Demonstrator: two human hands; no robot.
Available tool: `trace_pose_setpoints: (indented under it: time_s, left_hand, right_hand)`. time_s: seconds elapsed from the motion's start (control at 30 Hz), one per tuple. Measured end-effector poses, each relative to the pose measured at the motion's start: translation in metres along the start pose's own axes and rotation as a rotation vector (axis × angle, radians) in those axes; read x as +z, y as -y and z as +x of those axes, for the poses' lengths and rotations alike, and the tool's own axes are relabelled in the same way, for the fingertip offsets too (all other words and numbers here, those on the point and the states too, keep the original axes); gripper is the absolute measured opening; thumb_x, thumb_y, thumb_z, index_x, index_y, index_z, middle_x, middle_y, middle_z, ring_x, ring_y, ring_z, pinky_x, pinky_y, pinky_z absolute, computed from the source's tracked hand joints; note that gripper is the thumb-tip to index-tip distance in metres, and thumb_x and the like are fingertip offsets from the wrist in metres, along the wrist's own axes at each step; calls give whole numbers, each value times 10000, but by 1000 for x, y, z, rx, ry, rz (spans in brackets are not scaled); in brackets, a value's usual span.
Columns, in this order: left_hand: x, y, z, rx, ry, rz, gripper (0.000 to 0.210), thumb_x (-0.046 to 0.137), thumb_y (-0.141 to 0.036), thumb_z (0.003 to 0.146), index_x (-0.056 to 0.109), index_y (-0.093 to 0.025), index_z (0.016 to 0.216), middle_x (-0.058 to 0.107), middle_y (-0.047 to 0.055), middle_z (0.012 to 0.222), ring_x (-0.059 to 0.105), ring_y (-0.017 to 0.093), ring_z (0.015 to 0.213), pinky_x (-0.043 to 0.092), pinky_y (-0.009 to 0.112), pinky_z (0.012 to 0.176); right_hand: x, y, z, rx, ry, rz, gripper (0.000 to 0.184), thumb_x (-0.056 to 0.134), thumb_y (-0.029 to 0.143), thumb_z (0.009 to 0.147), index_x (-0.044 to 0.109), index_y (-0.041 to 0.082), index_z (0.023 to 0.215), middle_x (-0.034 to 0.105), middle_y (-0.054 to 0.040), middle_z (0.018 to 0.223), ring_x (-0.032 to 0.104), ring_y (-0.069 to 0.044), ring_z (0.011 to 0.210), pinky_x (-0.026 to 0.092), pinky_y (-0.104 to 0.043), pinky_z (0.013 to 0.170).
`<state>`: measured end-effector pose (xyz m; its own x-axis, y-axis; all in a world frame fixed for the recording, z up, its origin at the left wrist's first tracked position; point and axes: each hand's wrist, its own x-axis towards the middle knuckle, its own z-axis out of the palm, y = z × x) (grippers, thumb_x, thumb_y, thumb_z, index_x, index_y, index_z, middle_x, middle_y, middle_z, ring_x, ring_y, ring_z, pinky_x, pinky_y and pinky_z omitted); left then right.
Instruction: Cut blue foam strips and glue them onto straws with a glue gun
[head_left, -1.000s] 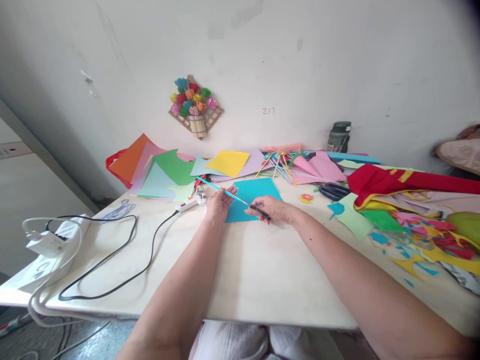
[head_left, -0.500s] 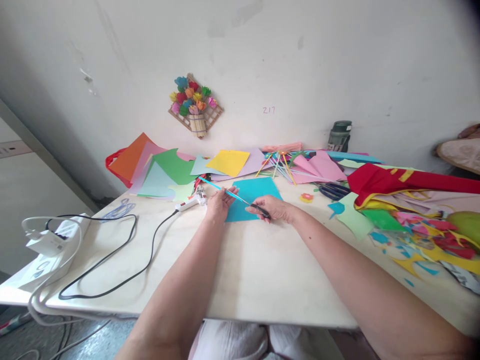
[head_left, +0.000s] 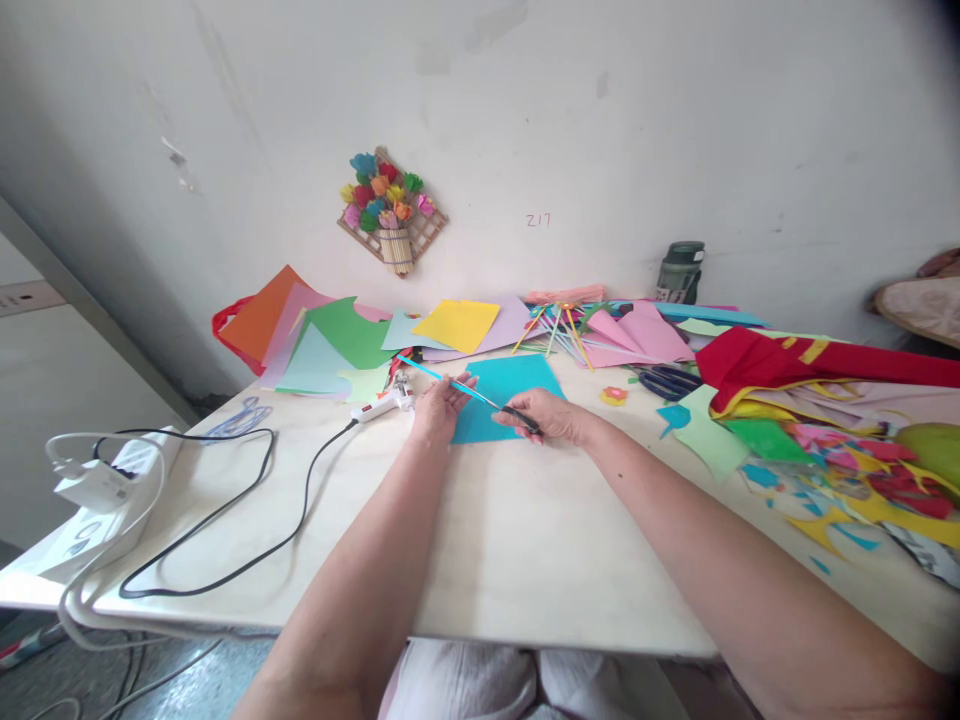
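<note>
My right hand [head_left: 546, 412] is wrapped around black-handled scissors [head_left: 529, 421], whose blades point left toward my left hand. Pinched in the fingers of my left hand [head_left: 438, 408] is a narrow bright-blue strip [head_left: 420, 368], which slants from the upper left down to the scissor blades. Whether it is flat paper or a rolled stick is too small to tell. Beneath both hands a blue paper sheet [head_left: 514, 385] lies on the table [head_left: 540, 540].
Left of my hands lies a white glue gun [head_left: 382, 402] with a black cord, near a white power strip [head_left: 124, 490]. Coloured paper sheets [head_left: 341, 335] line the back. Right are more scissors [head_left: 669, 382], a small paper flower [head_left: 614, 396] and paper scraps [head_left: 832, 520].
Almost nothing differs. Both hands, the strip and the scissors stay in nearly the same place.
</note>
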<state>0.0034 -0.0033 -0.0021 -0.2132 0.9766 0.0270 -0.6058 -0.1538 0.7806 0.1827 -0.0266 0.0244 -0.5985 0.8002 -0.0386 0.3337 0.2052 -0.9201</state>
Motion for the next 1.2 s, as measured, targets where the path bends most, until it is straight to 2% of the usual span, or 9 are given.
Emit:
trace_pose_setpoints:
  time_s: [1.2]
  left_hand:
    - [-4,-1,4,-12,-7,3,44,508,-115,727,504,-104,685,646,155,816,608,250,861,496,328,717]
  right_hand:
    - [-2,-8,5,-37,-22,-2,421,643,537,540,523,137,595,444,58,457,316,-26,322,235,-179,301]
